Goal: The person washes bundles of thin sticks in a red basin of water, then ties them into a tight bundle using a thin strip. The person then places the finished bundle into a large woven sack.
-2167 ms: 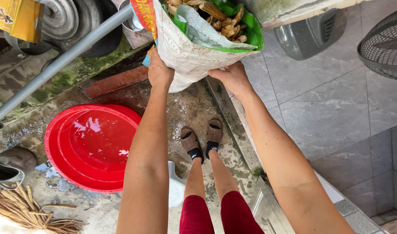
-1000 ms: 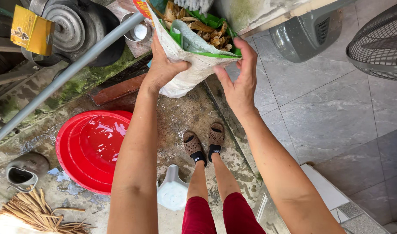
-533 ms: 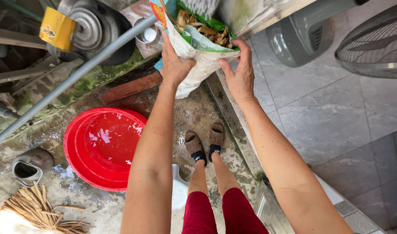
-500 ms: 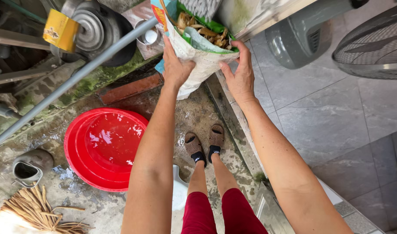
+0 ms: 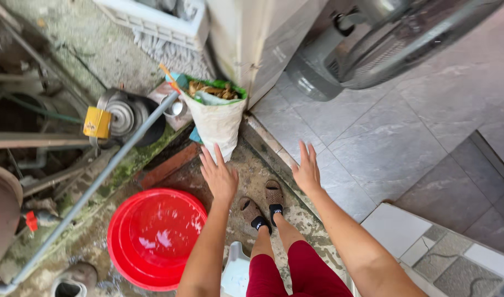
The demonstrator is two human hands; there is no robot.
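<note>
Your one white sack (image 5: 216, 125) stands upright on the wet concrete floor (image 5: 246, 170), against the corner of a pale wall (image 5: 246, 38) — its contents are a brownish-green jumble, hard to make out. Your left hand (image 5: 219, 175) and right hand (image 5: 306, 169) both hover in front of it, fingers spread, holding nothing. One red basin (image 5: 155, 236) holds water beside your left arm. Two sandalled feet (image 5: 261, 203) show. One fan (image 5: 373, 44) is cut off at the top edge.

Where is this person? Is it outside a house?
Probably a backyard wash area beside a house: wet, mossy concrete ground, a red basin holding water, a metal pipe, and grey floor tiles starting alongside.
</note>
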